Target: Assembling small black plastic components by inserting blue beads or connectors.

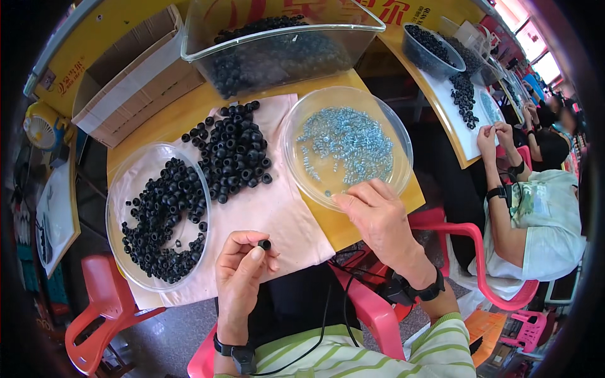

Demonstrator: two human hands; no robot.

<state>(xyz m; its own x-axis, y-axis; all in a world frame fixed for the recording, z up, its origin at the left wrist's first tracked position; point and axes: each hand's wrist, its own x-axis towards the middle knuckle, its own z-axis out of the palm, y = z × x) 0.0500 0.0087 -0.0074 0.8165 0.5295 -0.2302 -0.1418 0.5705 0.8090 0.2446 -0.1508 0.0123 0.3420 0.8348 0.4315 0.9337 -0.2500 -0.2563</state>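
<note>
My left hand (242, 268) is closed in a pinch on a small black hollow plastic piece (265, 244), its round opening showing, above the edge of the pink cloth (296, 220). My right hand (381, 217) reaches to the near rim of a round clear tub (406, 148). Its thumb and forefinger are pressed together; whatever they hold is too small to make out. Inside that tub lie many small silvery-blue coil springs (350, 142). A heap of black hollow pieces (236, 151) rests on the cloth, and smaller black pieces (164, 208) fill part of a round clear tray (112, 236) on the left.
Behind the heap stands a large clear bin (283, 34) of black pieces, beside an open cardboard box (135, 88). To the right, a person (535, 220) works at another table (441, 94) with similar parts. Pink chair arms (378, 315) flank me; cables hang near my wrists.
</note>
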